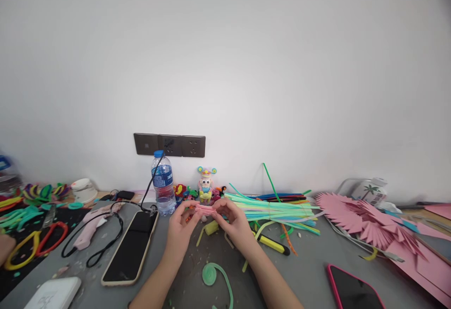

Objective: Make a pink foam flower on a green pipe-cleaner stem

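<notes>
Both hands are raised over the middle of the grey table. Between my left hand (pixel 183 224) and my right hand (pixel 232 217) is a small pink strip (pixel 205 210), pinched at its two ends by the fingertips. Just behind it a small figurine (pixel 205 184) stands against the wall. A yellow-green piece (pixel 212 227) lies between the hands. Nearer to me a light green coil (pixel 209 274) with a long curved tail rests on the table. A bundle of pastel pipe cleaners (pixel 278 210) lies behind my right hand, with a yellow cutter (pixel 273 244) in front.
At left are a water bottle (pixel 164 187), a black phone (pixel 132 248), a pink glue gun (pixel 89 231) with its cable, scissors (pixel 35 244) and a white box (pixel 54 294). Pink folded paper (pixel 369 220) and a pink-cased phone (pixel 354 289) lie at right. Another person's hand (pixel 5 248) shows at far left.
</notes>
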Tool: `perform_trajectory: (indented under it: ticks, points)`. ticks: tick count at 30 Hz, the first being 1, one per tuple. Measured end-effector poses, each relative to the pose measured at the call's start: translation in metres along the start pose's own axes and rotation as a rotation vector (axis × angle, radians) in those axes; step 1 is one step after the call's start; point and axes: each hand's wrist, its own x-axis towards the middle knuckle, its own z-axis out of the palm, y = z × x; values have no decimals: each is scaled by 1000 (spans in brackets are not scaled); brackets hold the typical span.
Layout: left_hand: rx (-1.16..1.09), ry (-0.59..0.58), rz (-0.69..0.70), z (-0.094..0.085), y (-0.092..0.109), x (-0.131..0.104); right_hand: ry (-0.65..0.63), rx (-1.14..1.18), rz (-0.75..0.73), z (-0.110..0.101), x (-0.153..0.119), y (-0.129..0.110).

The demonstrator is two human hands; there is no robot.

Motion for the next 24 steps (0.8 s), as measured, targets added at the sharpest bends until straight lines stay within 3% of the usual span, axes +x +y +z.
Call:
perform_trajectory:
  ticks: [14, 24]
  points:
    - [94, 0, 155, 1, -1, 1, -7, -79, -4, 0, 1, 0]
    - [49, -26, 143, -1, -5, 5, -12, -81, -33, -1, 0, 10]
